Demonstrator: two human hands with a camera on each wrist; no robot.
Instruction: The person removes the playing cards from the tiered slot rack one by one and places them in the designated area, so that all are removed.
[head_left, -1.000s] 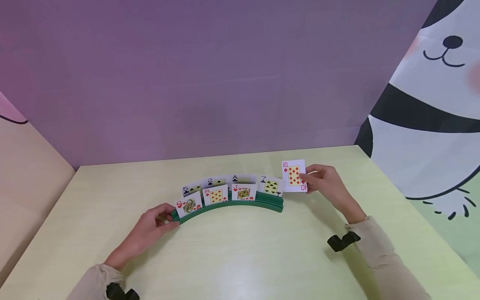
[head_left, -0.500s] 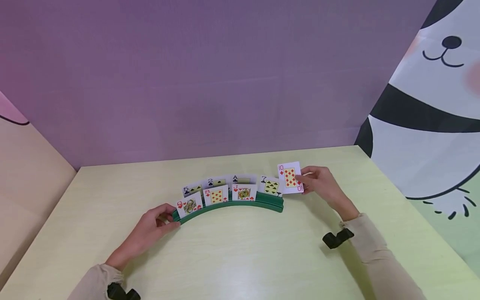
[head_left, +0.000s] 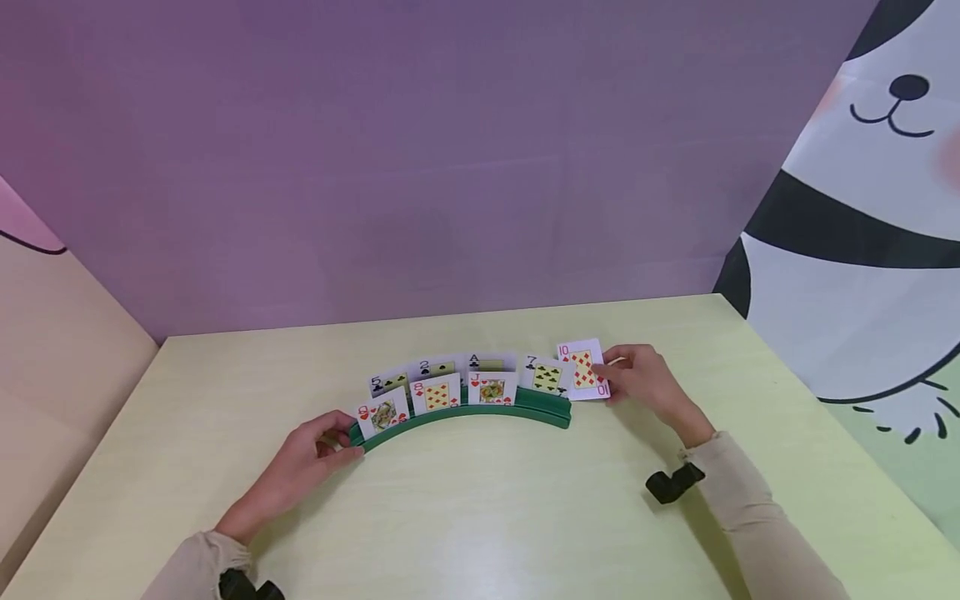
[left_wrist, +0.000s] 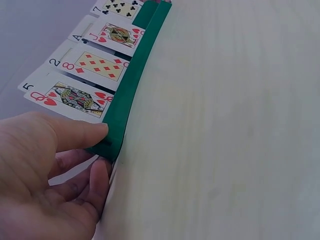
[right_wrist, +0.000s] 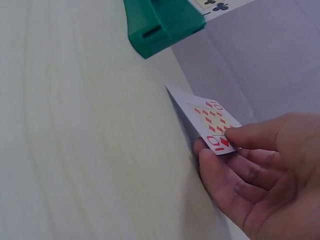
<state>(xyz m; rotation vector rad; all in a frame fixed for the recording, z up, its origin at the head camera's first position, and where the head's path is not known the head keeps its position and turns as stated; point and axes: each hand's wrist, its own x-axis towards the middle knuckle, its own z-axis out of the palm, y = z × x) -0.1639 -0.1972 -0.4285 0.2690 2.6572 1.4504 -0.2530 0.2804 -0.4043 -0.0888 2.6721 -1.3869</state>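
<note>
A curved green card holder (head_left: 450, 414) stands on the table with playing cards upright in two rows. Its front row shows the queen of hearts (head_left: 383, 414), the eight of diamonds (head_left: 436, 394) and the jack of hearts (head_left: 492, 388). Behind them are the five, two and ace of clubs, partly covered, and the seven of clubs (head_left: 545, 377) at the right. My left hand (head_left: 307, 458) grips the holder's left end between thumb and fingers. Beyond the right end, my right hand (head_left: 648, 387) pinches the ten of diamonds (right_wrist: 210, 120), tilted and apart from the holder in the right wrist view.
The pale wooden table (head_left: 480, 517) reaches back to a purple backdrop (head_left: 450, 167). A panda picture (head_left: 862, 317) hangs at the right side. Black wrist cameras (head_left: 675, 483) sit on both sleeves.
My right hand has carried the ten of diamonds slightly left and lower, nearer to the seven of clubs. My left hand keeps its grip on the card holder.
</note>
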